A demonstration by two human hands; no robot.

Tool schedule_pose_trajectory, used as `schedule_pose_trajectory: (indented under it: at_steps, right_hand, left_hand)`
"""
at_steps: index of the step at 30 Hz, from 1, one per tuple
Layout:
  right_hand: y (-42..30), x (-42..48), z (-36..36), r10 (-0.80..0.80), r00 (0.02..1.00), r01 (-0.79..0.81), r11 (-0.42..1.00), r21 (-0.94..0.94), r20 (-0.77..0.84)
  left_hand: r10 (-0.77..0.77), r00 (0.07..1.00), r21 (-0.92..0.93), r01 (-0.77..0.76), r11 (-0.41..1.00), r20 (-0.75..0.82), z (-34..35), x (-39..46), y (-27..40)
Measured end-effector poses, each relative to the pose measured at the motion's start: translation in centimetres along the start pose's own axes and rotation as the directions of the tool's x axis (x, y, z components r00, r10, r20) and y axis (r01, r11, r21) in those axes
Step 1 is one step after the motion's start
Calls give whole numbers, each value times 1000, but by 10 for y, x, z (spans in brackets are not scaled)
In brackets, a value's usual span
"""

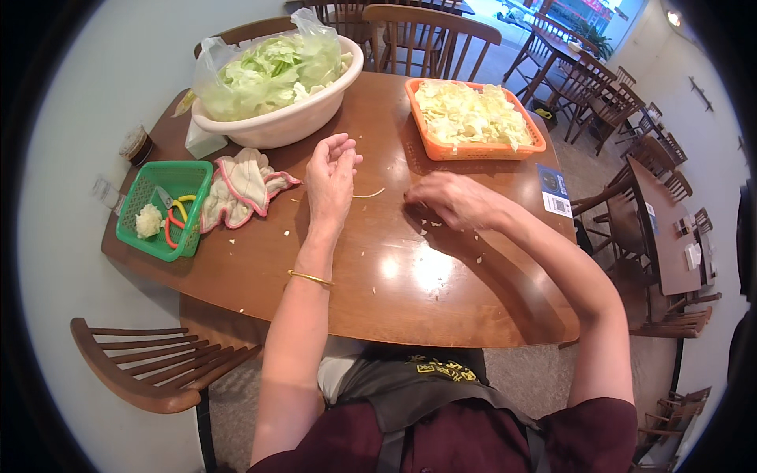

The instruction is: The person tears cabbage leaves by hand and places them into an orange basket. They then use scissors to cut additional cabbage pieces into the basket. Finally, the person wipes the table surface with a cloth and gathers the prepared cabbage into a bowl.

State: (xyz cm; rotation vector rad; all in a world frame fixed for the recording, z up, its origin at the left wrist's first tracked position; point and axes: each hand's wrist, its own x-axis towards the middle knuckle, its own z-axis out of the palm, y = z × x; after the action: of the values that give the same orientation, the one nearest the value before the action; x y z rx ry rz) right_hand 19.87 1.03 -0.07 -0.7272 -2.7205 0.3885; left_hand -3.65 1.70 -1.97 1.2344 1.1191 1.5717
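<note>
My left hand (332, 180) hovers over the wooden table (331, 266), fingers loosely cupped; the inside of its palm is hidden. A thin pale strip (369, 194) lies just to its right. Low over the table at right, my right hand (452, 198) points its bent fingers down and left. Its fingertips are blurred, so I cannot tell whether they pinch anything. Small pale scraps (436, 224) lie below that hand. Beyond it stands an orange plastic basket (467, 152) heaped with torn cabbage leaves (473, 115).
A large white basin (284, 127) at far left holds a plastic bag of leafy greens (272, 71). Cotton work gloves (242, 189) lie beside a green basket (168, 251) with peelers (175, 219) and a cabbage core (149, 220). A cup of dark liquid (137, 148) stands near the wall.
</note>
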Motion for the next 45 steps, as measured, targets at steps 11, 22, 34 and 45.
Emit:
schedule_pose_trajectory:
  at_steps: [11, 22, 34, 45]
  right_hand:
    - [-41, -98, 10, 704, 691, -722, 683, -114, -161]
    - [-27, -68, 9, 542, 803, -568, 822, -44, -246]
    - [67, 10, -84, 88, 778, -524, 637, -566, -622]
    - [-44, 105, 27, 346, 862, -221, 915, 339, -372]
  left_hand:
    - [19, 998, 19, -21, 1000, 67, 13, -11, 1]
    - [176, 983, 154, -182, 971, 47, 37, -9, -34]
    - [351, 907, 950, 137, 279, -234, -93, 20, -15]
    - [275, 942, 104, -259, 960, -191, -87, 18, 104]
